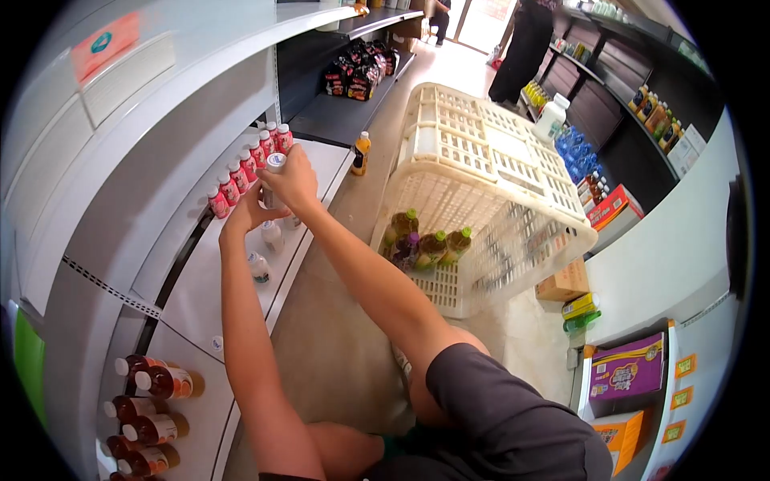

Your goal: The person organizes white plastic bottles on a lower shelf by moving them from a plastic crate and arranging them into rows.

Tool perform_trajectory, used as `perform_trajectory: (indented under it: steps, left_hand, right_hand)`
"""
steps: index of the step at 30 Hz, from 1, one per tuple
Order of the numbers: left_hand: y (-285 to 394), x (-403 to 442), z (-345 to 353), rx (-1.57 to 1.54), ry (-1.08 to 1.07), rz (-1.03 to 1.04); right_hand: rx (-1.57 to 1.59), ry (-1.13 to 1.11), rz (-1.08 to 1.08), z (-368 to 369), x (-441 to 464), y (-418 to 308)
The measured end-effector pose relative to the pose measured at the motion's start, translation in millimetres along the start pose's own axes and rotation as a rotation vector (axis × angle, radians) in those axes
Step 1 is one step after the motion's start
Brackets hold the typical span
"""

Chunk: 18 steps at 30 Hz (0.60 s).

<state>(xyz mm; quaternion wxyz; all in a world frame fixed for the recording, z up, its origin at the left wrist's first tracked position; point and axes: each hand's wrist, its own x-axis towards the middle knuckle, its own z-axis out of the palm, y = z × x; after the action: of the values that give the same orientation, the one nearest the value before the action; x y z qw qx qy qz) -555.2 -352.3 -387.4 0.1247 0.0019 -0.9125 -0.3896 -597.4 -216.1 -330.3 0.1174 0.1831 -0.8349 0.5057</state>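
My right hand (293, 178) is closed round the upper part of a white bottle (276, 163) with a white cap, above the white shelf. My left hand (247, 210) curls round the lower part of the same bottle, its thumb beneath my right hand; the fingers partly hide the bottle. Just below on the shelf stand more white bottles (273, 236), one of them (258, 267) closer to me. Behind my hands runs a slanting row of small pink bottles (238, 175) with white caps.
A cream plastic crate (481, 144) stands on its side in the aisle, with several drink bottles (431, 248) inside and a white bottle (552, 118) on top. Amber bottles (156, 429) fill the near shelf. An orange drink (361, 152) stands beyond. A person (523, 48) stands farther back.
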Motion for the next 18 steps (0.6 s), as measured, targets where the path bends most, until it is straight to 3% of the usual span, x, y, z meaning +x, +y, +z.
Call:
perform_trajectory:
  steps: [1, 4, 8, 10, 18]
  left_hand:
    - [18, -5, -8, -0.075, -0.137, -0.239]
    - [2, -1, -2, 0.034, -0.076, -0.201]
    - [-7, 6, 4, 0.05, 0.049, -0.133]
    - [-16, 6, 3, 0.112, 0.128, -0.138]
    - [-27, 17, -20, -0.09, 0.346, -0.076]
  right_hand:
    - [0.028, -0.009, 0.023, 1, -1, 5]
    - [0.025, -0.092, -0.064, 4, 8, 25]
    - [0.069, -0.021, -0.083, 19, 16, 24]
    - [0.075, -0.14, -0.036, 19, 24, 19]
    - [0.405, -0.123, -0.063, 43, 37, 3]
